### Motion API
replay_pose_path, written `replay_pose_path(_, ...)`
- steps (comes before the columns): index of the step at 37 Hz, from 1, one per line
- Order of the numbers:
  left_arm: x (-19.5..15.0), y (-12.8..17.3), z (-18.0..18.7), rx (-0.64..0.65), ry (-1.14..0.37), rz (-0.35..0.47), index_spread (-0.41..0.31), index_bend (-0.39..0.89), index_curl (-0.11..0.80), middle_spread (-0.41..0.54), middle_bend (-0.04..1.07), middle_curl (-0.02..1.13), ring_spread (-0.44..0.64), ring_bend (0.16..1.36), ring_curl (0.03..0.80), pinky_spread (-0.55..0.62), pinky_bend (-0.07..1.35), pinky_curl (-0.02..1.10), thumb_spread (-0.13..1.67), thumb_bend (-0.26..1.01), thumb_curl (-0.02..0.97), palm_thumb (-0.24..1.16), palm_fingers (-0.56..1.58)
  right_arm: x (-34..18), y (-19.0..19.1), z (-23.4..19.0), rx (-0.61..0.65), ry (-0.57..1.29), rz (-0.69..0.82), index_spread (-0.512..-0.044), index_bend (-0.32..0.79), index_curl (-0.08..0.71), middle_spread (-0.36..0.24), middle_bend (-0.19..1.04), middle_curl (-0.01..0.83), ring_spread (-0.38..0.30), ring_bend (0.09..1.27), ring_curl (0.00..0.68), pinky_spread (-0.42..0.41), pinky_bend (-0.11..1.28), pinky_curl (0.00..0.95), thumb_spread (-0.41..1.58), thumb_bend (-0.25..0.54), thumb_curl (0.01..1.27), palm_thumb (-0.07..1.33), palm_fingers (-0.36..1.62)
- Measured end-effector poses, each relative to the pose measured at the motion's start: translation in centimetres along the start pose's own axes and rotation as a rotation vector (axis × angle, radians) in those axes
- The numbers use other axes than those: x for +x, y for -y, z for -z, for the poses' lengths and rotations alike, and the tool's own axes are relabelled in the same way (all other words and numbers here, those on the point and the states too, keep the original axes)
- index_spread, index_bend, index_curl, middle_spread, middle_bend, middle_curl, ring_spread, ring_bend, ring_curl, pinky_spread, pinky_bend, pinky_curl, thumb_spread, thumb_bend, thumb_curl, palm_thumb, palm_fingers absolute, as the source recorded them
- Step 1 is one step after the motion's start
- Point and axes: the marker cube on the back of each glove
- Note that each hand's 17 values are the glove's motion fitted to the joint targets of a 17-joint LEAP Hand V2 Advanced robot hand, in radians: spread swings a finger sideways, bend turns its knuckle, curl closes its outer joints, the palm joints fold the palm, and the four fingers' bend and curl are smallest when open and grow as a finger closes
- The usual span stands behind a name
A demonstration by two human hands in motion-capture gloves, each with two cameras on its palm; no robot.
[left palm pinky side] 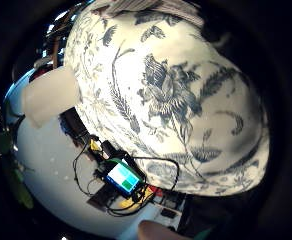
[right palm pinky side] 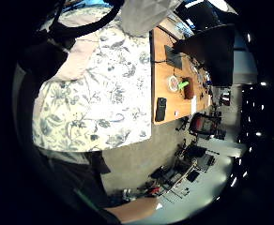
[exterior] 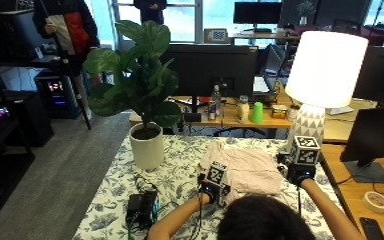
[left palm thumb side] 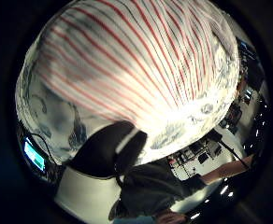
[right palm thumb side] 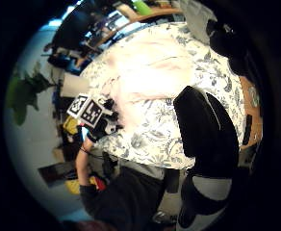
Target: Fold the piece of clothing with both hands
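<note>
Floral tablecloth [exterior: 179, 165] spreads under both yr hands. Plant pot [exterior: 147, 146] sits beyond yr left hand [exterior: 208, 191], lamp [exterior: 322, 75] just past yr right hand [exterior: 301, 175]. Pink striped garment [exterior: 242, 167] lies flat btwn the hands, each at one side edge. Can't tell whether either hand's fingers grip the cloth.
</note>
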Motion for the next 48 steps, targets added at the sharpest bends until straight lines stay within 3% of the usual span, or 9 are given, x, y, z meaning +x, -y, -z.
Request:
replay_pose_path(4, -0.4, 1.8, 0.9, 0.205, 0.026, 0.028, 0.096, 0.01, 0.137, 0.175, 0.28, 0.27, 0.19, 0.83, 0.291, 0.14, 0.74, 0.36, 0.90, 0.02, 0.256, 0.14, 0.32, 0.3, 1.6, -1.8, -0.018, -0.014, 0.004, -0.292, 0.10, 0.210, -0.057, 0.36, 0.411, -0.058, 0.45, 0.376, 0.113, 0.29, 0.335, 1.40, 0.219, 0.21, 0.57, 0.79)
replay_pose_path(7, -0.3, 2.8, 2.2, 0.369, 0.036, 0.003, -0.023, 0.20, 0.186, 0.018, 0.35, 0.28, 0.00, 0.77, 0.268, -0.05, 0.73, 0.34, 0.96, 0.07, 0.275, 0.27, 0.75, -0.1, 1.9, -2.5, -0.038, -0.019, 0.010, -0.290, 0.10, 0.210, -0.057, 0.36, 0.413, -0.058, 0.46, 0.380, 0.112, 0.29, 0.338, 1.40, 0.210, 0.21, 0.58, 0.79)
replay_pose_path(13, 0.4, 3.2, 4.5, 0.470, -0.033, -0.071, -0.176, 0.28, 0.272, -0.182, 0.48, 0.37, -0.22, 0.65, 0.283, -0.24, 0.63, 0.35, 1.07, 0.18, 0.308, 0.50, 1.16, -1.5, 1.3, -3.0, -0.062, -0.018, 0.030, -0.287, 0.10, 0.213, -0.057, 0.35, 0.417, -0.063, 0.45, 0.382, 0.104, 0.28, 0.342, 1.40, 0.192, 0.21, 0.58, 0.79)
replay_pose_path(20, -1.6, 2.6, 8.6, 0.518, 0.008, 0.005, -0.246, 0.29, 0.335, -0.271, 0.48, 0.43, -0.31, 0.58, 0.322, -0.32, 0.59, 0.39, 1.14, 0.19, 0.310, 0.59, 1.19, -2.5, 2.1, -4.4, -0.098, -0.009, 0.060, -0.288, 0.10, 0.215, -0.057, 0.34, 0.420, -0.065, 0.45, 0.385, 0.099, 0.28, 0.347, 1.40, 0.173, 0.21, 0.59, 0.80)
replay_pose_path(30, -3.7, 9.0, 10.1, 0.515, 0.015, 0.091, -0.281, 0.25, 0.384, -0.322, 0.45, 0.45, -0.34, 0.52, 0.348, -0.37, 0.54, 0.40, 1.20, 0.16, 0.300, 0.64, 1.21, -4.7, 4.1, -8.8, -0.142, -0.032, 0.080, -0.278, 0.10, 0.220, -0.059, 0.31, 0.420, -0.066, 0.44, 0.390, 0.097, 0.29, 0.356, 1.32, 0.144, 0.24, 0.65, 0.78)
replay_pose_path(34, -4.0, 10.3, 10.0, 0.529, -0.007, 0.091, -0.287, 0.24, 0.401, -0.328, 0.43, 0.45, -0.35, 0.51, 0.357, -0.37, 0.53, 0.41, 1.21, 0.15, 0.296, 0.65, 1.22, -6.2, 1.4, -9.5, -0.190, -0.103, -0.004, -0.266, 0.12, 0.227, -0.059, 0.28, 0.415, -0.063, 0.43, 0.387, 0.097, 0.30, 0.358, 1.27, 0.108, 0.25, 0.64, 0.78)
replay_pose_path(39, -4.2, 10.2, 9.6, 0.528, -0.008, 0.088, -0.293, 0.22, 0.418, -0.334, 0.43, 0.46, -0.35, 0.49, 0.367, -0.38, 0.51, 0.41, 1.22, 0.13, 0.292, 0.66, 1.23, -9.9, 2.7, -11.3, 0.055, 0.037, 0.187, -0.247, 0.08, 0.222, -0.060, 0.19, 0.404, -0.051, 0.45, 0.403, 0.097, 0.37, 0.385, 1.20, 0.072, 0.27, 0.65, 0.65)
replay_pose_path(43, -4.5, 9.4, 9.2, 0.508, -0.002, 0.087, -0.297, 0.21, 0.431, -0.338, 0.42, 0.47, -0.35, 0.48, 0.375, -0.37, 0.49, 0.42, 1.23, 0.11, 0.290, 0.67, 1.23, -8.9, 4.8, -11.3, 0.338, -0.092, 0.074, -0.237, 0.08, 0.211, -0.065, 0.18, 0.396, -0.058, 0.49, 0.407, 0.068, 0.42, 0.389, 1.15, 0.067, 0.29, 0.70, 0.71)
replay_pose_path(48, -5.0, 6.5, 8.6, 0.486, 0.032, 0.047, -0.300, 0.20, 0.445, -0.340, 0.41, 0.48, -0.36, 0.47, 0.383, -0.38, 0.48, 0.42, 1.23, 0.09, 0.287, 0.68, 1.23, -6.2, 6.4, -13.5, 0.289, -0.159, 0.051, -0.242, 0.11, 0.215, -0.115, 0.26, 0.417, -0.128, 0.52, 0.388, -0.079, 0.46, 0.376, 1.11, 0.121, 0.33, 0.86, 1.11)
